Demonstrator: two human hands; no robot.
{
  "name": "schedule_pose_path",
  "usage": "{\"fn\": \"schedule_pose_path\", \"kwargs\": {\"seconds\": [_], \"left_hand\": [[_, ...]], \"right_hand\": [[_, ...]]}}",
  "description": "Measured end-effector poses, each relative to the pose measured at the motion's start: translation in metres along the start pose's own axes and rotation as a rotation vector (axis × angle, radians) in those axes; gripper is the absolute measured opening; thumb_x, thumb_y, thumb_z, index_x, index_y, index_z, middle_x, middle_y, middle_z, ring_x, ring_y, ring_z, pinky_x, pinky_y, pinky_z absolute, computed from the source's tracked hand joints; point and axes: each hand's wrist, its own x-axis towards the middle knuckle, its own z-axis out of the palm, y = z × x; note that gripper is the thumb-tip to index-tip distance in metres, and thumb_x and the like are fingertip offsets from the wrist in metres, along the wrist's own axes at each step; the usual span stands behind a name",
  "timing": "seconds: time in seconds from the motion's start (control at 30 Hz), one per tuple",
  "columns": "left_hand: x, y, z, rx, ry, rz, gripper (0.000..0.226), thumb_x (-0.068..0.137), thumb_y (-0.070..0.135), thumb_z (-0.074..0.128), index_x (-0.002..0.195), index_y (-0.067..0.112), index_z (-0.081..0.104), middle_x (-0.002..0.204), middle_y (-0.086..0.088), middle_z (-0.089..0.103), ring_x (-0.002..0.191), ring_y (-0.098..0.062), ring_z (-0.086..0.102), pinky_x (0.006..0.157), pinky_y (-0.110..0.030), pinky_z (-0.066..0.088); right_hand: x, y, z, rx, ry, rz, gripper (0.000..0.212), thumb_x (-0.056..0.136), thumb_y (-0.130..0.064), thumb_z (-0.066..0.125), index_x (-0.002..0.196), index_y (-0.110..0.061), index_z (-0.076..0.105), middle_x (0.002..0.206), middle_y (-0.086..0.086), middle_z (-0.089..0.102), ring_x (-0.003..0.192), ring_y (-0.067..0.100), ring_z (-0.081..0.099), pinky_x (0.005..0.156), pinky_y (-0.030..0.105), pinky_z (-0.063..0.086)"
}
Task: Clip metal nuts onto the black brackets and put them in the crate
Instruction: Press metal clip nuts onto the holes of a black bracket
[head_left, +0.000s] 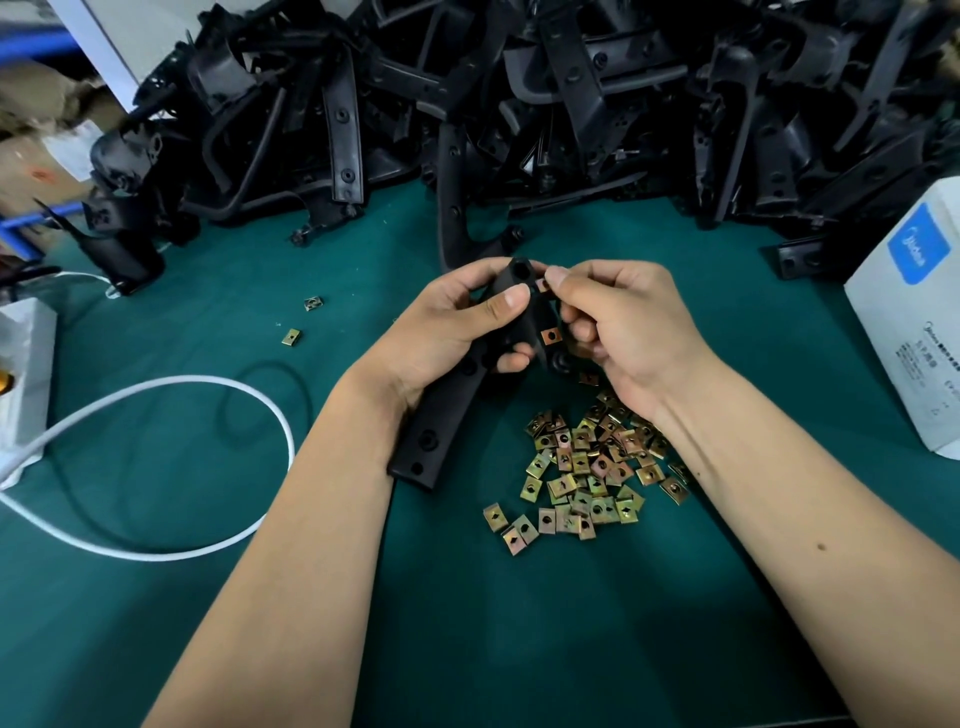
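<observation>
Largest first: the green-covered work table (218, 467) carries a heap of black plastic brackets (545, 104) along its far edge, a white cardboard box (904, 322) at the right edge, a looped white cable (218, 395) towards the left edge, and a loose pile of brass-coloured square metal clip nuts (587, 467) near the middle. No crate is in view.

Risks, as I judge them:
- The nut being fitted could go on skewed or miss its hole, because the right hand hides most of the seating point.
- It could spring off and land among the two stray nuts (301, 322) left of centre.
- The right forearm lies over the nut pile; a sweep could scatter it towards the near edge.
- The bracket's free end hangs just over the table and could lever out of a loose hold.

Pose: my left hand (457, 327) grips the curved black plastic bracket in work (447, 415) above the table's middle, thumb across its upper face. One nut (549, 336) looks already seated on its edge. My right hand (618, 322) pinches another nut (542, 285) at the bracket's top end, remaining fingers curled.
</observation>
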Motion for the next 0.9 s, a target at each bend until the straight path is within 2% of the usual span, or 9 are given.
{"fn": "schedule_pose_path", "kwargs": {"seconds": [0.13, 0.27, 0.5, 0.57, 0.63, 0.67, 0.77, 0.83, 0.9], "left_hand": [[-0.001, 0.001, 0.001, -0.010, -0.006, 0.001, 0.035, 0.090, 0.025, 0.069, 0.122, 0.012, 0.064, 0.094, -0.015, 0.069, 0.067, -0.018, 0.065, 0.059, -0.022, 0.056], [0.000, 0.002, 0.002, -0.016, -0.009, -0.016, 0.025, 0.089, 0.024, 0.069, 0.111, 0.014, 0.063, 0.088, -0.015, 0.070, 0.067, -0.018, 0.066, 0.058, -0.022, 0.057], [0.001, -0.001, 0.007, 0.041, 0.042, 0.039, 0.007, 0.099, 0.015, 0.064, 0.104, 0.012, 0.061, 0.082, -0.011, 0.070, 0.063, -0.017, 0.067, 0.058, -0.022, 0.057], [0.002, -0.002, 0.009, 0.019, 0.080, 0.083, 0.005, 0.101, 0.013, 0.062, 0.106, 0.013, 0.061, 0.083, -0.012, 0.067, 0.064, -0.017, 0.065, 0.059, -0.022, 0.057], [0.002, -0.002, 0.010, -0.032, 0.120, 0.096, 0.003, 0.104, 0.015, 0.059, 0.102, 0.015, 0.062, 0.084, -0.010, 0.067, 0.066, -0.017, 0.064, 0.061, -0.023, 0.057], [0.002, 0.000, 0.011, -0.070, 0.139, 0.092, 0.006, 0.105, 0.017, 0.058, 0.099, 0.017, 0.062, 0.084, -0.008, 0.067, 0.066, -0.017, 0.063, 0.062, -0.023, 0.057], [0.002, 0.001, 0.013, -0.187, 0.232, 0.094, 0.011, 0.106, 0.022, 0.057, 0.096, 0.020, 0.062, 0.088, -0.004, 0.069, 0.069, -0.017, 0.065, 0.063, -0.026, 0.058], [0.002, 0.000, 0.013, -0.156, 0.298, 0.117, 0.011, 0.106, 0.024, 0.057, 0.097, 0.020, 0.061, 0.088, -0.001, 0.070, 0.072, -0.014, 0.066, 0.064, -0.027, 0.058], [0.003, -0.001, 0.015, -0.062, 0.336, 0.139, 0.011, 0.106, 0.022, 0.057, 0.096, 0.019, 0.061, 0.086, 0.000, 0.069, 0.074, -0.012, 0.067, 0.065, -0.028, 0.058]], "right_hand": [[-0.002, -0.002, 0.002, 0.033, -0.050, 0.038, 0.028, 0.100, -0.011, 0.064, 0.072, -0.011, 0.062, 0.060, -0.002, 0.047, 0.046, 0.007, 0.037, 0.042, 0.017, 0.034], [-0.004, -0.002, 0.003, 0.011, -0.046, -0.009, 0.030, 0.099, -0.010, 0.066, 0.070, -0.012, 0.063, 0.057, -0.002, 0.044, 0.045, 0.006, 0.035, 0.041, 0.016, 0.033], [-0.002, 0.002, 0.001, -0.175, 0.003, -0.135, 0.031, 0.100, -0.018, 0.066, 0.071, -0.008, 0.064, 0.061, 0.003, 0.043, 0.050, 0.009, 0.035, 0.046, 0.018, 0.030], [0.000, 0.000, -0.002, -0.175, -0.025, -0.140, 0.036, 0.105, -0.029, 0.059, 0.083, -0.003, 0.072, 0.066, 0.005, 0.047, 0.053, 0.009, 0.039, 0.047, 0.019, 0.030], [0.002, -0.001, -0.004, -0.128, -0.056, -0.095, 0.041, 0.107, -0.040, 0.051, 0.098, -0.013, 0.080, 0.072, 0.003, 0.050, 0.057, 0.008, 0.042, 0.047, 0.020, 0.031], [0.002, -0.001, -0.003, -0.127, -0.045, -0.087, 0.041, 0.107, -0.043, 0.049, 0.099, -0.019, 0.082, 0.074, 0.002, 0.052, 0.060, 0.009, 0.045, 0.047, 0.021, 0.033], [0.003, 0.004, -0.003, -0.334, -0.006, -0.194, 0.026, 0.099, -0.045, 0.063, 0.089, -0.026, 0.079, 0.073, -0.011, 0.064, 0.068, 0.007, 0.058, 0.058, 0.028, 0.044], [0.003, 0.006, -0.003, -0.492, -0.027, -0.294, 0.012, 0.089, -0.041, 0.077, 0.086, -0.029, 0.078, 0.074, -0.015, 0.072, 0.070, 0.002, 0.064, 0.063, 0.027, 0.050], [0.003, 0.009, -0.002, -0.589, 0.020, -0.368, 0.013, 0.082, -0.036, 0.085, 0.085, -0.026, 0.078, 0.075, -0.013, 0.073, 0.071, 0.003, 0.067, 0.064, 0.024, 0.054]]}}
